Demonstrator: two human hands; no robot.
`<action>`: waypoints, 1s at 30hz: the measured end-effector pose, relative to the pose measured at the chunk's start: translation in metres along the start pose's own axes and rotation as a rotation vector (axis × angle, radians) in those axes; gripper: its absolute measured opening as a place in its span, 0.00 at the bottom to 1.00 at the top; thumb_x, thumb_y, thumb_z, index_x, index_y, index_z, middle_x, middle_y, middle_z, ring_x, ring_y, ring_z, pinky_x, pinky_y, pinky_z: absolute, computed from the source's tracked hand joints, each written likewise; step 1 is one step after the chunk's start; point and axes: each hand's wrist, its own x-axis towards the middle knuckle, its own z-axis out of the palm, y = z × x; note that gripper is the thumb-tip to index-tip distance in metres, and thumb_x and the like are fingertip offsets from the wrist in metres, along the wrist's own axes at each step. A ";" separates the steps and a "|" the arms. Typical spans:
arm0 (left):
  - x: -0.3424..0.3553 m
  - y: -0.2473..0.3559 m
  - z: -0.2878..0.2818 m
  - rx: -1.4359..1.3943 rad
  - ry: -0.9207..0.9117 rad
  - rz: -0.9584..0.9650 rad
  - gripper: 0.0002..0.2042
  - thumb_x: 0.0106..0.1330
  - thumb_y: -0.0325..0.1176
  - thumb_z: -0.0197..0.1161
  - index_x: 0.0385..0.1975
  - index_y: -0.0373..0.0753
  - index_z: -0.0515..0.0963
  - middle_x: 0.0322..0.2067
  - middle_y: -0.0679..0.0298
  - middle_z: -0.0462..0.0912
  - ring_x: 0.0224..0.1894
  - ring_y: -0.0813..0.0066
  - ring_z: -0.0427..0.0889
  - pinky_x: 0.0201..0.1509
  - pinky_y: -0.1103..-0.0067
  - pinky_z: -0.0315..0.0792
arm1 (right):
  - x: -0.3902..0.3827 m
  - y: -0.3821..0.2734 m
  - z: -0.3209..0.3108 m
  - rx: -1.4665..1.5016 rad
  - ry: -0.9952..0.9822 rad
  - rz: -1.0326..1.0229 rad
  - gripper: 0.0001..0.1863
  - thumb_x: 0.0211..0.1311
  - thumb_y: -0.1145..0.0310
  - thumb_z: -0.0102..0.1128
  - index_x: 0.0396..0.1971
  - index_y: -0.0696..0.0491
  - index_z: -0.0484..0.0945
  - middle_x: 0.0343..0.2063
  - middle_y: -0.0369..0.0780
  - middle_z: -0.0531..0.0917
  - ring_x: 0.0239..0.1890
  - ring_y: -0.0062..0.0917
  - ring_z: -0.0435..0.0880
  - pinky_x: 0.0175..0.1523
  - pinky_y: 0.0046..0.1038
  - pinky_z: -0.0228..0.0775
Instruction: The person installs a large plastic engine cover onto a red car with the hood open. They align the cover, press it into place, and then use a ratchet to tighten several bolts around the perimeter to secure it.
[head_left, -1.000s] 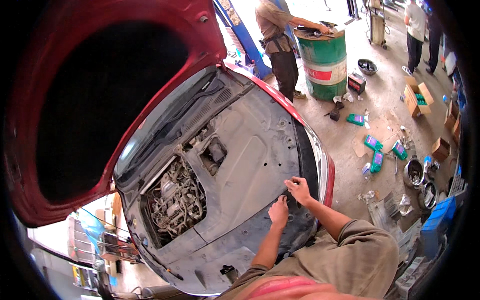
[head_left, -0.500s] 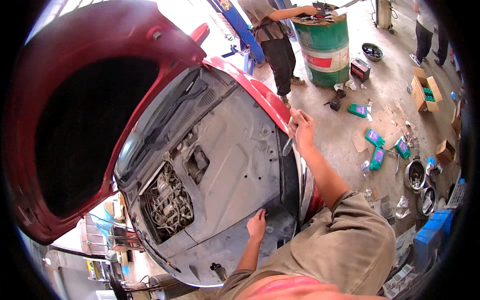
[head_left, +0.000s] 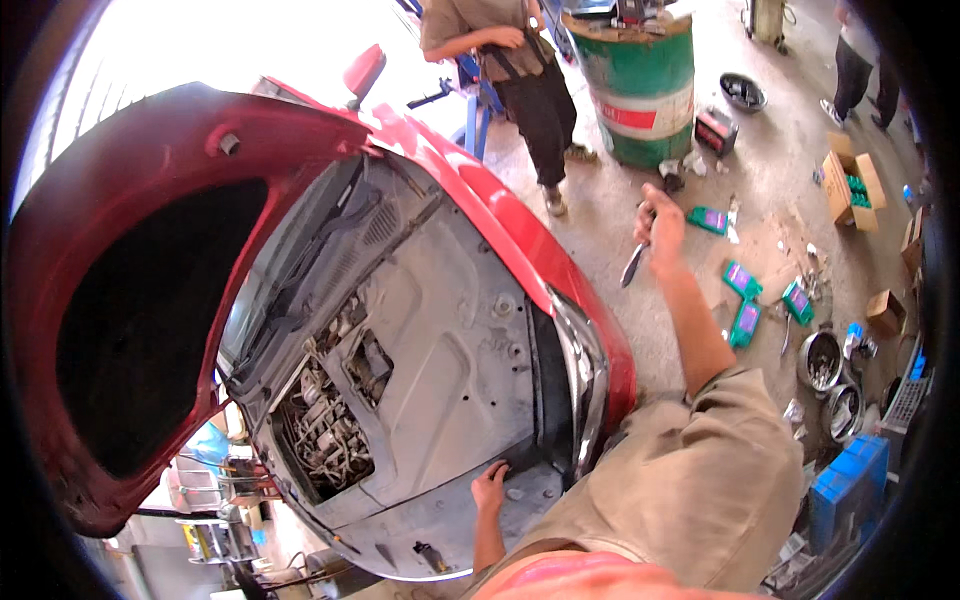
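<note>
My right hand (head_left: pixel 662 228) is raised beyond the front corner of a red car, its fingers closed round a slim metal tool (head_left: pixel 632 265). The tool's shiny end points down; its exact kind is unclear. My left hand (head_left: pixel 489 490) rests on the dusty grey front panel (head_left: pixel 455 515) of the engine bay, fingertips touching near its seam. Nothing shows in that hand. Behind the seam lies a large grey cover (head_left: pixel 450 345), with engine parts (head_left: pixel 325 430) exposed through an opening. The red hood (head_left: pixel 150 130) stands raised on the left.
A co-worker (head_left: pixel 510 70) stands beyond the fender, near a green drum (head_left: pixel 640 95) with tools on top. Green bottles (head_left: pixel 742 280), a car battery (head_left: pixel 715 132), an open carton (head_left: pixel 853 185) and round pans (head_left: pixel 821 360) lie on the floor. A blue case (head_left: pixel 848 485) is at the right.
My right hand has moved right with the tool, away from the car's edge. My view has shifted. The co-worker has turned from the drum. My left hand stays on the panel.
</note>
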 end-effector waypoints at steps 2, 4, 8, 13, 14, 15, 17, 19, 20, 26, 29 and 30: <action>0.004 0.000 0.000 0.056 -0.051 -0.079 0.12 0.59 0.40 0.66 0.39 0.44 0.85 0.30 0.57 0.86 0.35 0.68 0.85 0.43 0.77 0.75 | 0.006 0.007 -0.015 -0.006 -0.054 0.053 0.17 0.63 0.58 0.56 0.19 0.49 0.66 0.10 0.29 0.60 0.08 0.16 0.56 0.15 0.24 0.46; 0.006 -0.002 0.001 -0.131 -0.068 -0.048 0.11 0.58 0.39 0.66 0.37 0.43 0.85 0.31 0.58 0.86 0.36 0.69 0.85 0.44 0.76 0.75 | 0.017 0.016 -0.027 -0.013 -0.014 0.098 0.16 0.63 0.58 0.56 0.19 0.48 0.66 0.10 0.29 0.60 0.09 0.17 0.56 0.15 0.24 0.46; 0.005 0.000 -0.001 0.000 -0.086 -0.141 0.11 0.56 0.38 0.67 0.36 0.43 0.86 0.31 0.58 0.87 0.36 0.70 0.85 0.45 0.76 0.74 | 0.060 0.021 -0.034 -0.009 -0.061 0.158 0.17 0.63 0.57 0.57 0.20 0.46 0.63 0.11 0.29 0.59 0.09 0.16 0.55 0.16 0.23 0.46; 0.018 0.018 0.004 -0.016 -0.094 -0.352 0.13 0.53 0.42 0.69 0.35 0.43 0.86 0.31 0.57 0.86 0.35 0.67 0.85 0.43 0.74 0.75 | 0.167 0.029 0.012 -0.012 -0.027 0.160 0.17 0.63 0.56 0.56 0.20 0.45 0.63 0.11 0.28 0.59 0.09 0.16 0.54 0.17 0.23 0.46; 0.019 0.025 0.008 0.029 -0.095 -0.339 0.13 0.52 0.42 0.69 0.34 0.43 0.86 0.30 0.57 0.86 0.34 0.65 0.85 0.41 0.72 0.75 | 0.194 0.032 0.027 -0.013 -0.019 0.181 0.17 0.63 0.56 0.56 0.21 0.45 0.63 0.11 0.28 0.59 0.09 0.16 0.54 0.17 0.23 0.47; 0.019 0.031 0.007 0.193 -0.105 -0.442 0.13 0.52 0.43 0.69 0.33 0.44 0.86 0.29 0.56 0.86 0.33 0.62 0.85 0.40 0.71 0.75 | 0.221 0.034 0.048 -0.031 -0.027 0.202 0.16 0.64 0.54 0.55 0.22 0.45 0.63 0.11 0.28 0.59 0.09 0.16 0.55 0.16 0.23 0.47; 0.022 0.047 0.014 0.224 0.053 -0.398 0.14 0.51 0.44 0.70 0.33 0.44 0.86 0.29 0.55 0.85 0.32 0.59 0.84 0.39 0.69 0.75 | 0.277 0.034 0.096 0.056 -0.202 0.213 0.18 0.64 0.53 0.55 0.21 0.45 0.62 0.11 0.28 0.58 0.10 0.15 0.54 0.16 0.22 0.47; 0.006 0.063 0.017 0.318 0.129 -0.508 0.13 0.50 0.44 0.70 0.33 0.44 0.87 0.28 0.55 0.85 0.31 0.57 0.84 0.37 0.67 0.75 | 0.298 0.027 0.122 0.137 -0.212 0.381 0.15 0.65 0.51 0.53 0.28 0.46 0.70 0.12 0.27 0.57 0.10 0.14 0.52 0.17 0.20 0.45; 0.008 0.072 0.021 0.313 0.167 -0.552 0.13 0.50 0.43 0.70 0.32 0.44 0.87 0.27 0.55 0.85 0.31 0.56 0.84 0.37 0.66 0.75 | 0.323 0.018 0.151 0.159 -0.348 0.343 0.14 0.66 0.51 0.53 0.33 0.47 0.71 0.13 0.27 0.57 0.10 0.13 0.53 0.17 0.19 0.45; 0.005 0.118 0.050 0.439 0.407 -0.776 0.10 0.51 0.36 0.70 0.34 0.44 0.86 0.29 0.54 0.85 0.35 0.53 0.83 0.40 0.63 0.75 | 0.364 -0.029 0.231 0.190 -0.758 0.387 0.24 0.68 0.55 0.51 0.60 0.49 0.67 0.15 0.27 0.58 0.13 0.11 0.54 0.18 0.16 0.48; 0.016 0.124 0.060 0.432 0.479 -0.868 0.11 0.52 0.36 0.69 0.35 0.42 0.86 0.32 0.53 0.85 0.37 0.51 0.82 0.42 0.62 0.74 | 0.372 -0.045 0.240 -0.250 -0.780 0.265 0.24 0.66 0.59 0.52 0.60 0.49 0.67 0.14 0.26 0.58 0.11 0.10 0.52 0.17 0.15 0.47; 0.019 0.121 0.061 0.418 0.489 -0.870 0.11 0.53 0.37 0.69 0.35 0.41 0.85 0.33 0.53 0.84 0.38 0.50 0.82 0.43 0.62 0.74 | 0.375 -0.047 0.237 -0.407 -0.772 0.192 0.25 0.64 0.60 0.56 0.60 0.49 0.67 0.14 0.27 0.61 0.10 0.10 0.54 0.16 0.15 0.47</action>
